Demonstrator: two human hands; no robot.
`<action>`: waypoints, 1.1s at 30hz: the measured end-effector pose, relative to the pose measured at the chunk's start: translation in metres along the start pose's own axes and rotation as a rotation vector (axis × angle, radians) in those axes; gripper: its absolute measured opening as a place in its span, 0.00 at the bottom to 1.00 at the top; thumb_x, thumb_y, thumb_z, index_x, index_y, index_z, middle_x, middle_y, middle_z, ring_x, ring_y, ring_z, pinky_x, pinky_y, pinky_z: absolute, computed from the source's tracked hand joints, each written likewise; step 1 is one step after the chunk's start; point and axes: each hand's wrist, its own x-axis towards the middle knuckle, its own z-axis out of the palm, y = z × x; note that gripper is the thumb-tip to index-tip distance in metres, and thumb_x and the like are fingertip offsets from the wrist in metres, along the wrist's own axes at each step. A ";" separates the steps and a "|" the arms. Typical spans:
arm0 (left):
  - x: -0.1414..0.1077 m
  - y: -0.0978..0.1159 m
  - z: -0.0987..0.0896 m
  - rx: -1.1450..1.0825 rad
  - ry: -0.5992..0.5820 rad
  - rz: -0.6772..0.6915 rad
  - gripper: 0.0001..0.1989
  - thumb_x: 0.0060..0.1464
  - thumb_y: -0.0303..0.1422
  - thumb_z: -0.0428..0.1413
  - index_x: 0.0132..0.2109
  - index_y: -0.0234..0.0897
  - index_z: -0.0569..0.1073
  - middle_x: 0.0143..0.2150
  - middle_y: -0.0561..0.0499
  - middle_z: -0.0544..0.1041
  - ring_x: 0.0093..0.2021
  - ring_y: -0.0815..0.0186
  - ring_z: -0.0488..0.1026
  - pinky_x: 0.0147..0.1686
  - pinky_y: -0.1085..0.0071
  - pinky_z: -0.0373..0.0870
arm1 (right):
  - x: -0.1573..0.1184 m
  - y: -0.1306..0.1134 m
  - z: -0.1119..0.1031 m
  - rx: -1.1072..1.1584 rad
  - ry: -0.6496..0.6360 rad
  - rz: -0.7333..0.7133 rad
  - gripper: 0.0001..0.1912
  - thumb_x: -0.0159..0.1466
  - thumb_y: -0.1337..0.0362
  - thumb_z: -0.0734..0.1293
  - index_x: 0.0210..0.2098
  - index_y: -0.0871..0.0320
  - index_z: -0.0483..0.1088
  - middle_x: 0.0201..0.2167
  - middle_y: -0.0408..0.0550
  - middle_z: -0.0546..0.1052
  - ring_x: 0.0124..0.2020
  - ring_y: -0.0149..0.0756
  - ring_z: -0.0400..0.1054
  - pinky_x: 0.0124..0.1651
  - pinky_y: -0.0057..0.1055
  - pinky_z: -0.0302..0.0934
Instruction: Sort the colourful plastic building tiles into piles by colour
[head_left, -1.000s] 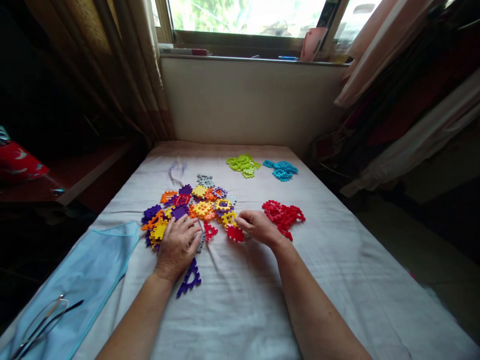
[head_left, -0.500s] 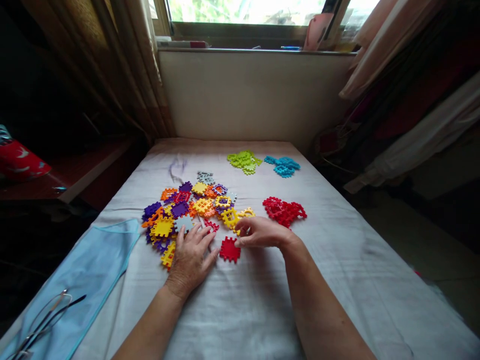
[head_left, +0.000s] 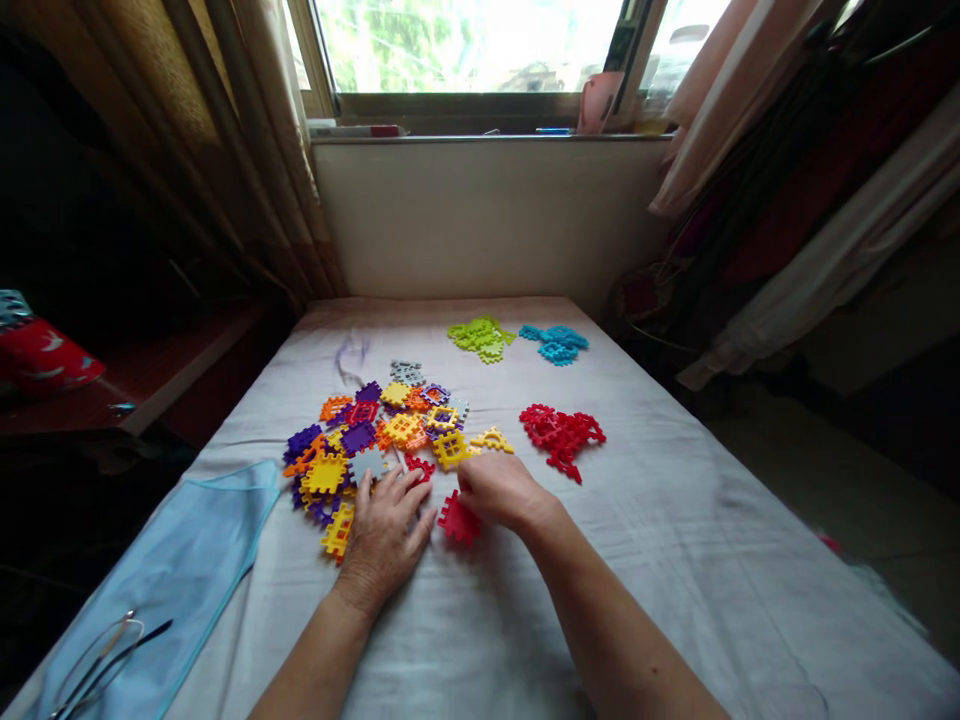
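My right hand (head_left: pixel 501 490) has its fingers curled in on the edge of a square red interlocking tile (head_left: pixel 458 519), which looks slightly tilted at the front of the pieces. My left hand (head_left: pixel 388 530) lies with fingers spread at the near right side of a mixed pile of purple, orange and yellow tiles (head_left: pixel 358 437). A pale grey tile (head_left: pixel 367 464) is just beyond its fingertips, beside a small red piece (head_left: pixel 420 468). Beyond my right hand lies a yellow openwork piece (head_left: pixel 493 440). To the right is a heap of red pieces (head_left: pixel 561 435).
Green pieces (head_left: pixel 481 338) and blue pieces (head_left: pixel 556 343) lie in separate heaps at the back of the cloth-covered surface (head_left: pixel 645 560). A light blue cloth (head_left: pixel 202 540) at the left has eyeglasses (head_left: pixel 112 650) on it. A wall and window stand behind.
My right hand has closed onto the red square tile, which now tilts. My left hand stays almost where it was. The whole view has shifted a little as the head tipped up.
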 end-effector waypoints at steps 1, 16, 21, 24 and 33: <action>0.000 0.000 0.000 0.007 0.002 -0.004 0.14 0.61 0.37 0.52 0.51 0.44 0.75 0.56 0.46 0.76 0.60 0.52 0.68 0.64 0.41 0.51 | -0.001 0.008 -0.004 0.030 0.002 0.010 0.12 0.59 0.66 0.63 0.35 0.54 0.79 0.37 0.51 0.81 0.40 0.39 0.75 0.38 0.28 0.61; -0.004 0.007 0.003 0.156 0.052 -0.097 0.21 0.60 0.37 0.51 0.58 0.37 0.71 0.58 0.40 0.75 0.60 0.47 0.67 0.65 0.39 0.43 | -0.008 0.161 0.006 0.370 0.661 0.697 0.13 0.60 0.58 0.63 0.39 0.53 0.78 0.33 0.46 0.80 0.33 0.36 0.71 0.35 0.29 0.59; -0.002 0.008 0.001 0.151 0.023 -0.101 0.18 0.60 0.37 0.50 0.55 0.42 0.74 0.58 0.42 0.75 0.61 0.48 0.66 0.65 0.38 0.42 | -0.007 0.154 0.003 0.323 0.804 0.722 0.18 0.61 0.57 0.61 0.43 0.56 0.78 0.38 0.52 0.80 0.36 0.40 0.72 0.39 0.32 0.62; -0.002 0.009 -0.001 0.142 0.002 -0.091 0.18 0.60 0.37 0.51 0.55 0.43 0.75 0.58 0.43 0.75 0.61 0.48 0.66 0.64 0.38 0.44 | 0.000 0.129 -0.003 0.340 0.842 0.581 0.17 0.63 0.58 0.60 0.42 0.56 0.78 0.41 0.52 0.80 0.37 0.38 0.73 0.42 0.31 0.62; -0.003 0.006 -0.005 0.025 -0.044 -0.023 0.16 0.62 0.35 0.51 0.54 0.51 0.75 0.56 0.49 0.76 0.61 0.51 0.66 0.63 0.39 0.49 | 0.019 0.021 0.009 0.164 0.217 0.027 0.15 0.66 0.56 0.60 0.40 0.49 0.79 0.36 0.46 0.82 0.37 0.34 0.74 0.37 0.26 0.58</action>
